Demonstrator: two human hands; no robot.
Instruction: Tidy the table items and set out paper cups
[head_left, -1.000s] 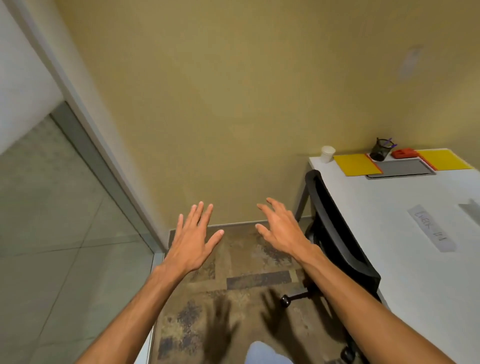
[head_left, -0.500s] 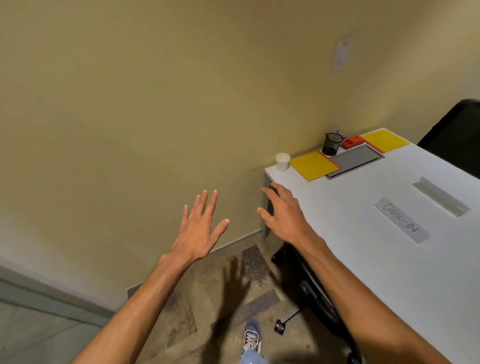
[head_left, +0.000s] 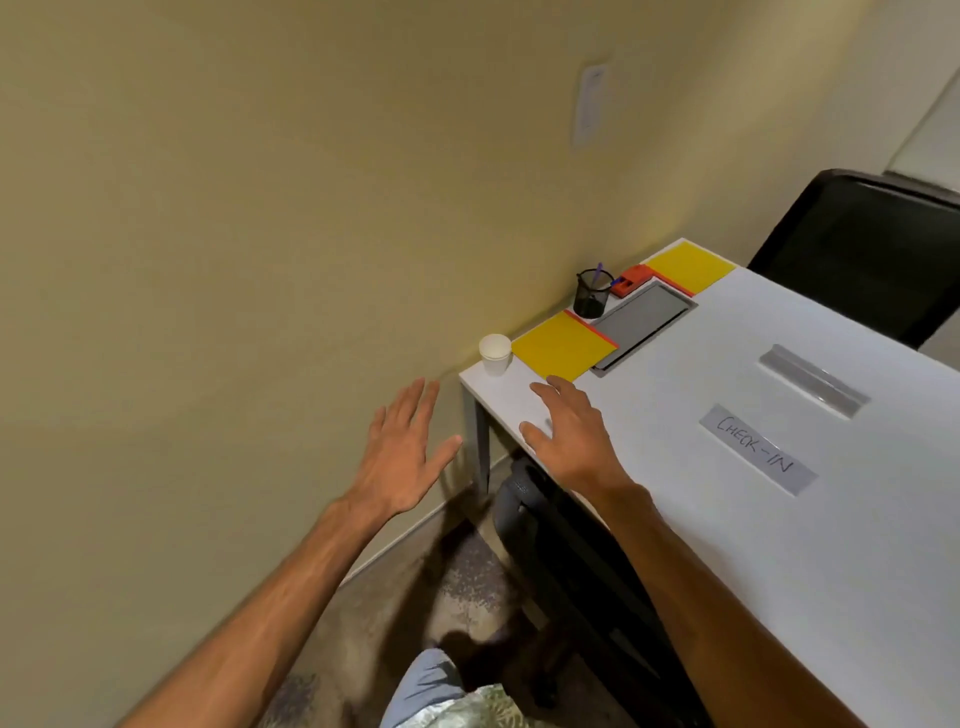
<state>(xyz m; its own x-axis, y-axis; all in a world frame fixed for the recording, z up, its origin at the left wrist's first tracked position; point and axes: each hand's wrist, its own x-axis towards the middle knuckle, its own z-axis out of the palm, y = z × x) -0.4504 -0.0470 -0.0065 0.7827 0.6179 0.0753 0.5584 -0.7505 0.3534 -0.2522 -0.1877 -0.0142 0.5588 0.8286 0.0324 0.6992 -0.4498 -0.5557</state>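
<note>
Left hand (head_left: 402, 457), fingers spread and empty, hangs beside the tabletop (head_left: 779, 545) corner as before; paper cup (head_left: 495, 354) sits at that corner, now larger in view; right hand (head_left: 569, 434), flat and empty, has advanced over the tabletop edge.
</note>
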